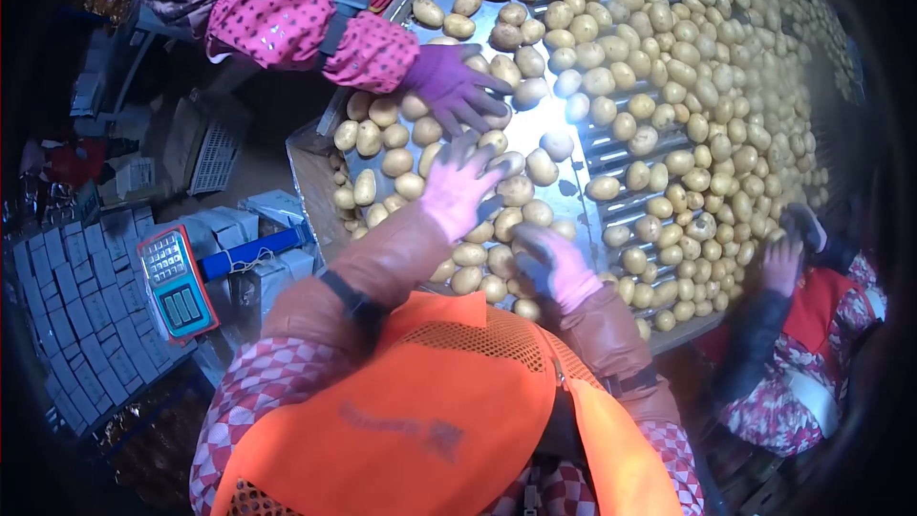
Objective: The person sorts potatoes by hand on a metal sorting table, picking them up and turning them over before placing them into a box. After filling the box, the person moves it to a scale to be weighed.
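My left hand (460, 189), in a pink glove with dark fingertips, lies over the potatoes (516, 191) on the metal sorting table (585, 193). Its fingers are spread, and no potato is gripped in it. Closer to my body, my right hand (562, 269) wears a similar glove and rests against potatoes near the front edge. Its fingers stretch forward, slightly bent, partly covering the potatoes beneath. Just beyond my left hand, a co-worker's purple-gloved hand (451, 86) is spread over other potatoes.
Rollers (621, 167) carry a dense spread of potatoes (707, 134) on the right. Another co-worker's hand (783, 263) reaches in at the right edge. A scale display with keypad (178, 282) stands at left, beside stacked boxes (86, 315) and a white crate (212, 155).
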`<state>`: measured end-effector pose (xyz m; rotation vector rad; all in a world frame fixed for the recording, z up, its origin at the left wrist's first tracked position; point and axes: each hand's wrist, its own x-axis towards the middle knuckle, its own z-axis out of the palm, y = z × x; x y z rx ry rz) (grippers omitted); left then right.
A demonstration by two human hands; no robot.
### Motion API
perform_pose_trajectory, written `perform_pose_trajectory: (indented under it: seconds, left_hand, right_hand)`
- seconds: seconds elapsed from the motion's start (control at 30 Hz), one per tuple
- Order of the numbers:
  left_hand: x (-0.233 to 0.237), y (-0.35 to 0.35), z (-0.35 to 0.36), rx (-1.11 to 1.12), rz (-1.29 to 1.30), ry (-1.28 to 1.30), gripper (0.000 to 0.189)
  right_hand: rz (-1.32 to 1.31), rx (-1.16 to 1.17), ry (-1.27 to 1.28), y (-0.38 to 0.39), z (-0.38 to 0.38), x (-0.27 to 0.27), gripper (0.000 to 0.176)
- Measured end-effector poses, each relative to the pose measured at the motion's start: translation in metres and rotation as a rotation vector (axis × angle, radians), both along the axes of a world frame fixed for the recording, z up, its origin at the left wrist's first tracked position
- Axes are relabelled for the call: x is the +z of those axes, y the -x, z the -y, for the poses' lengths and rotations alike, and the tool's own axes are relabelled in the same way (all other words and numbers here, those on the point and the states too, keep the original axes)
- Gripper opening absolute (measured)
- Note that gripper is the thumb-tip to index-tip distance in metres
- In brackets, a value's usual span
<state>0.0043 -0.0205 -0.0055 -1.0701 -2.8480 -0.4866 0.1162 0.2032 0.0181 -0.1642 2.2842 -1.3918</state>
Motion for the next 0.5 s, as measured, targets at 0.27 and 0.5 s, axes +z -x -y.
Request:
perform_pose_trajectory:
  seconds: [0.27, 0.5]
  left_hand:
    - [-0.015, -0.044, 0.112, 0.477, 0.105, 0.2, 0.048]
    - [-0.013, -0.062, 0.039, -0.327, 0.087, -0.018, 0.052]
  right_hand:
    - [0.01, -0.573, 0.023, -0.066, -0.075, -0.02, 0.041]
    - [-0.062, -0.45, -0.108, -0.049, -0.037, 0.013, 0.042]
